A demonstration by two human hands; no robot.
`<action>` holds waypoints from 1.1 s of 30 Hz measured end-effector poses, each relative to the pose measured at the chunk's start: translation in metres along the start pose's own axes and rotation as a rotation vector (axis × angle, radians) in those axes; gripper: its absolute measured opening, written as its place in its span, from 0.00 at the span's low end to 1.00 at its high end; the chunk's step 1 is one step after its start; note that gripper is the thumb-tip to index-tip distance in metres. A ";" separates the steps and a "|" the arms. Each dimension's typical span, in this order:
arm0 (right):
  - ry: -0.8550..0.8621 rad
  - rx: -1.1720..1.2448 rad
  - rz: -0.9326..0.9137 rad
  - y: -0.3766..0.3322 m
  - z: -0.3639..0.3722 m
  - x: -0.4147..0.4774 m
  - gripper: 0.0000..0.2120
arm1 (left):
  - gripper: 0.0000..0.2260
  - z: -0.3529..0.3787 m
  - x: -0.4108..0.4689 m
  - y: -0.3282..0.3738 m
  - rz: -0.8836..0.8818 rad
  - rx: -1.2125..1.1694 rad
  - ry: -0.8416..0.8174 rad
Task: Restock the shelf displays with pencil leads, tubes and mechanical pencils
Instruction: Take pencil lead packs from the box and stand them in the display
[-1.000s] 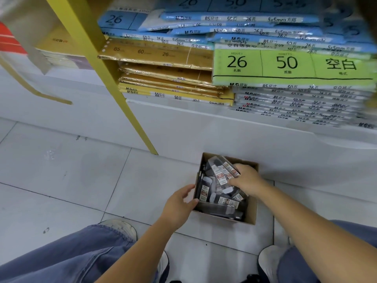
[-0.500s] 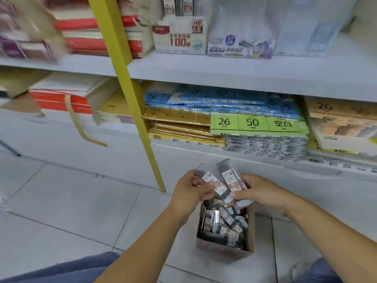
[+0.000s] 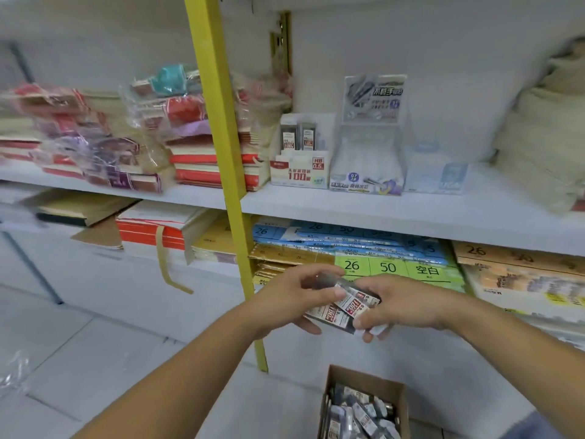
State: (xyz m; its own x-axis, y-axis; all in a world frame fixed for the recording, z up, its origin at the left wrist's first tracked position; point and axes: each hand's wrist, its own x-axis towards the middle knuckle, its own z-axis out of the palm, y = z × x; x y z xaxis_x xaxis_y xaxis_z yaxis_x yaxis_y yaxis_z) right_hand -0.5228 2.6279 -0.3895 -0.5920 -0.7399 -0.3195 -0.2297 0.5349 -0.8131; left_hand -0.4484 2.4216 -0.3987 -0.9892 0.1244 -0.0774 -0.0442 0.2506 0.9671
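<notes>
Hands meet in front of the lower shelf, both closed round the same small bundle of clear plastic pencil-lead cases with red-and-white labels (image 3: 345,307). The left hand (image 3: 285,299) pinches the bundle from its side, thumb on top and fingers underneath, while the right hand (image 3: 408,302) curls round the other end, fingertips tucked below. The bundle sits in the air between them, tilted, level with a green pack of loose-leaf paper marked 26 and 50 (image 3: 395,267). Down on the pale tiled floor (image 3: 95,359), near the foot of a yellow metal upright (image 3: 221,153), stands an open brown cardboard box (image 3: 364,377) heaped with more of the same lead cases (image 3: 357,413). Up on the white shelf board (image 3: 380,213), just right of the upright, a white card display carton printed HB 0.5 (image 3: 300,172) holds two lead cases standing upright (image 3: 299,137). Beside it stands a clear plastic display stand (image 3: 370,160). Left of the upright are blurred stacks of red-edged, plastic-wrapped stationery (image 3: 209,163).
</notes>
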 end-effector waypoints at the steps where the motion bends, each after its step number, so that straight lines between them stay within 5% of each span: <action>1: 0.010 -0.012 -0.016 -0.005 -0.002 0.002 0.14 | 0.09 0.000 0.002 0.003 0.016 0.026 0.025; 5: 0.163 0.102 -0.086 -0.008 -0.005 0.010 0.19 | 0.05 -0.007 0.007 -0.002 0.036 -0.078 0.133; 9: 0.484 0.634 -0.190 -0.001 0.009 0.020 0.26 | 0.07 -0.010 0.015 -0.008 0.029 -0.375 0.296; 12: 0.578 0.807 -0.282 -0.011 0.026 0.035 0.21 | 0.08 -0.003 0.019 -0.010 0.073 -0.490 0.349; 17: 0.700 0.520 -0.285 -0.028 0.019 0.044 0.10 | 0.10 -0.008 0.021 -0.013 0.084 -0.485 0.297; 25: 0.338 -0.004 -0.362 -0.079 -0.031 0.036 0.13 | 0.19 -0.055 0.017 0.023 -0.098 -0.099 -0.060; 30: 0.448 0.247 -0.400 -0.099 -0.032 0.055 0.22 | 0.16 -0.061 0.020 0.033 0.020 -0.208 -0.058; 33: 0.543 0.350 -0.381 -0.097 -0.026 0.068 0.13 | 0.14 -0.069 0.022 0.034 0.059 -0.371 0.041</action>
State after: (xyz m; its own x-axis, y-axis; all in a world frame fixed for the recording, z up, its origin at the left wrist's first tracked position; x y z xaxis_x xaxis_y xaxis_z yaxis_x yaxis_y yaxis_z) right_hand -0.5606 2.5365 -0.3194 -0.8394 -0.4943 0.2261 -0.2892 0.0540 -0.9557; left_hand -0.4810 2.3663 -0.3503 -0.9960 0.0882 -0.0164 -0.0272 -0.1221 0.9921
